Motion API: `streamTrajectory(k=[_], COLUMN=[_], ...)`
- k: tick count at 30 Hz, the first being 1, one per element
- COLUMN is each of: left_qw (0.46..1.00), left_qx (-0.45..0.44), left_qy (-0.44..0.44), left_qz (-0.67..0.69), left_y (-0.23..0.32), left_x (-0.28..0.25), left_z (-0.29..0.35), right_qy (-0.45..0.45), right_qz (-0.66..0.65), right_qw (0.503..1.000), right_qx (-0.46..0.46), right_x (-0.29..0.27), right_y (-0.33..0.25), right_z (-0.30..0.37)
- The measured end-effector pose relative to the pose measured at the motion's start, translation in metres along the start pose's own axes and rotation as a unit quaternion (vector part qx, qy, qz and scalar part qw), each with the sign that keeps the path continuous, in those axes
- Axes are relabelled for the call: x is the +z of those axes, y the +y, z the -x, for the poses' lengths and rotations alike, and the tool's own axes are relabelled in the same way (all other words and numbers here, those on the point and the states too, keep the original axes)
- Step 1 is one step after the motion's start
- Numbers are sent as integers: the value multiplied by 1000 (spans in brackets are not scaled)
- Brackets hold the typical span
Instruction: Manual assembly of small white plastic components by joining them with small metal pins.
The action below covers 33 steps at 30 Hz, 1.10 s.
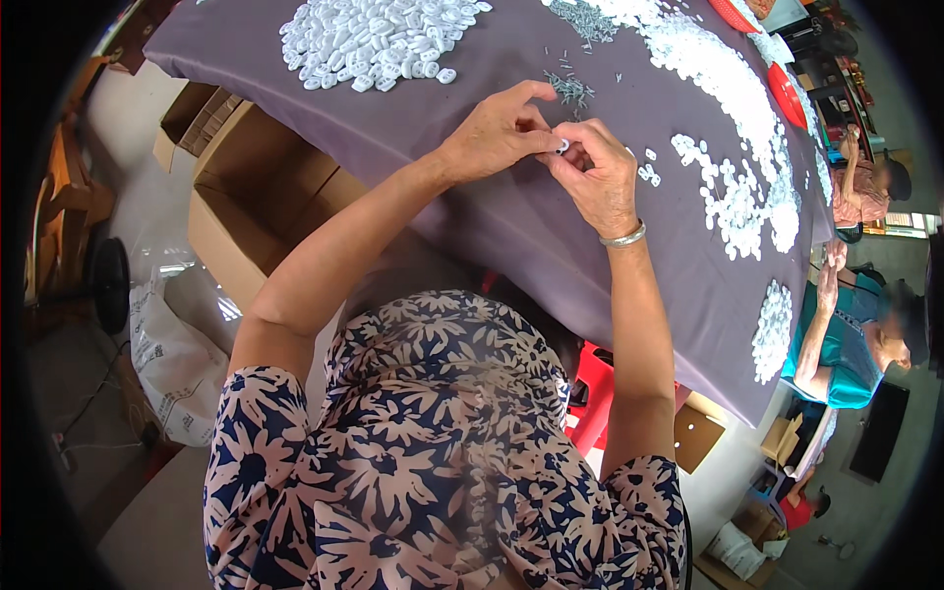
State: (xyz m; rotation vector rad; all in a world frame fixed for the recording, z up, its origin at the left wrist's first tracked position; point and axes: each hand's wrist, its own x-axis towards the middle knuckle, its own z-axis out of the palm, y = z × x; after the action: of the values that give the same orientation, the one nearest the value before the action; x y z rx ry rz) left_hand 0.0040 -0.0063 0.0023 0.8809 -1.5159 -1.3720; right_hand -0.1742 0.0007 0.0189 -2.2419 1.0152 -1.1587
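My left hand (500, 133) and my right hand (598, 172) meet over the table, fingertips pinched together around a small white plastic piece (562, 146) with a dark spot. Fingers cover most of it. A bracelet circles my right wrist. Just beyond my hands lie small grey pins or screws (570, 90), too small to tell which. A few small white plastic pieces (649, 169) rest right of my right hand. Farther off at the left is a heap of larger rounded white plastic pieces (379, 41).
A dark purple cloth covers the table (472, 236). Many small white pieces (733, 187) spread along its right side, near a red basket (787, 96). An open cardboard box (261, 187) stands below the left edge. Other people, one in a teal top (851, 339), sit at the right.
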Motion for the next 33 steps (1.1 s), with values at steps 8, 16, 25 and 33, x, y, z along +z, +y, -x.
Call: streamTrajectory(k=[8, 16, 25, 33], left_qw=[997, 997, 999, 999], left_qx=[-3, -6, -17, -40], left_qy=[41, -10, -26, -10], left_qz=[-71, -80, -10, -23], left_y=[4, 4, 4, 9], left_x=[6, -1, 6, 9], left_z=[6, 5, 9, 12], right_qy=[-16, -89, -125, -137], right_qz=[99, 247, 270, 291], right_qw=[995, 961, 952, 944], right_qx=[-15, -89, -65, -76], right_x=[0, -2, 1, 4], right_y=[-5, 5, 6, 8], right_z=[1, 0, 8, 10])
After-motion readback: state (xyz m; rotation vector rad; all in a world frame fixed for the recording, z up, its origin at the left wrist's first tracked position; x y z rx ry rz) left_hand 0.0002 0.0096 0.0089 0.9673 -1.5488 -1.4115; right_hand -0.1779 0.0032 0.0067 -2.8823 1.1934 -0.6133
